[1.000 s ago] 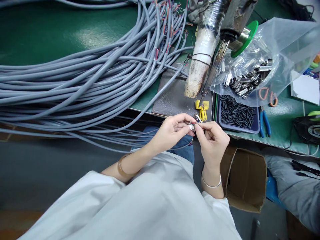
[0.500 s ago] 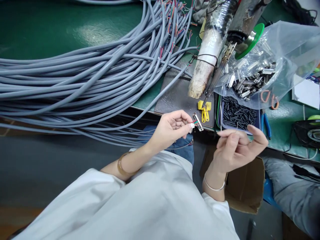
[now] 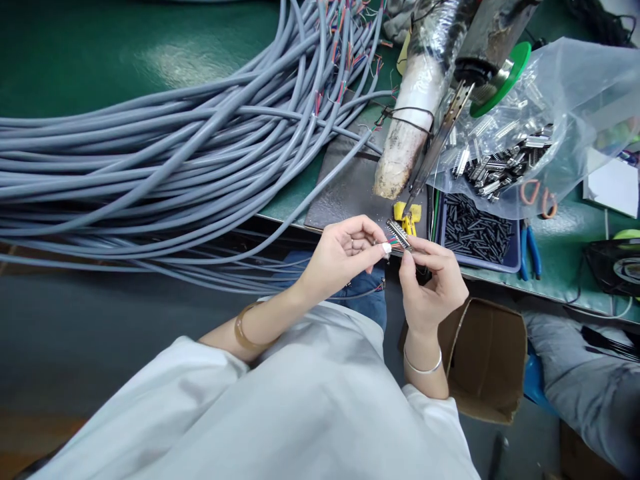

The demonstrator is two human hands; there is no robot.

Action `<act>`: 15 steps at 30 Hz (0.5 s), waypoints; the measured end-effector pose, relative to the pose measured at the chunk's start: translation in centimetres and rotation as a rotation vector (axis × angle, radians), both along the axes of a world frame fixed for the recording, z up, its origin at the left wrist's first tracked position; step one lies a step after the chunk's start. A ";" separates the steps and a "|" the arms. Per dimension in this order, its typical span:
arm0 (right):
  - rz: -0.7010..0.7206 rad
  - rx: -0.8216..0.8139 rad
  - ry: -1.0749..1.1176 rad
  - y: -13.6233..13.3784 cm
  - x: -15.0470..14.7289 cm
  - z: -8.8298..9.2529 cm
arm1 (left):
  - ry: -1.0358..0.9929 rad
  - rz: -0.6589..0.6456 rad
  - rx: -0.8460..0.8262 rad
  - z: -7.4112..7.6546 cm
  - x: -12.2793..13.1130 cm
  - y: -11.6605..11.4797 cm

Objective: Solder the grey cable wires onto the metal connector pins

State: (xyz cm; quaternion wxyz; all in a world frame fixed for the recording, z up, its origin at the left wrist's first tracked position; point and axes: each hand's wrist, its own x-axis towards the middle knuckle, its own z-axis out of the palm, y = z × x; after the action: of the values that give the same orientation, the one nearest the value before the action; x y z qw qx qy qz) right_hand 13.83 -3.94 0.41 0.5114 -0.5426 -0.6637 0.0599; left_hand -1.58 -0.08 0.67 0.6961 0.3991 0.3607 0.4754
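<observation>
Colored wires (image 3: 393,242) run from the fingertips of my left hand (image 3: 350,252), pinched closed on them, to a multi-pin metal connector (image 3: 399,233). A small white patch shows at my left thumb tip. My right hand (image 3: 433,279) closes its thumb and forefinger on the connector's lower right end. Whether a thin wire is also between those fingers is too small to tell. Just behind the connector sits a yellow clip (image 3: 408,217), partly covered by it and my right fingers. A soldering iron (image 3: 440,150) points down at this clip.
Grey cables (image 3: 200,153) with stripped ends spread across the left. A white-wrapped tube (image 3: 406,143) hangs over the dark mat (image 3: 340,183). To the right are a tray (image 3: 453,256) of black sleeves, a plastic bag (image 3: 575,80) of connectors, blue-handled pliers (image 3: 530,252) and a cardboard box (image 3: 487,360).
My right hand has moved left from beside the tray, and its thumb and forefinger now grip the connector. The connector has turned slightly. My left hand has stayed nearly in place.
</observation>
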 end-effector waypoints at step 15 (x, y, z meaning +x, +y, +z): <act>0.057 -0.045 0.082 1.6 0.1 0.4 | 0.056 0.146 0.084 0.1 1.0 1.4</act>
State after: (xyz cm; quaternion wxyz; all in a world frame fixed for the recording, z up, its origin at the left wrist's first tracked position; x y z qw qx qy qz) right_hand 13.93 -2.36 0.80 0.5240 -0.5320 -0.6557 0.1117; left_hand -0.59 1.28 0.77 0.6318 0.4136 0.3879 0.5284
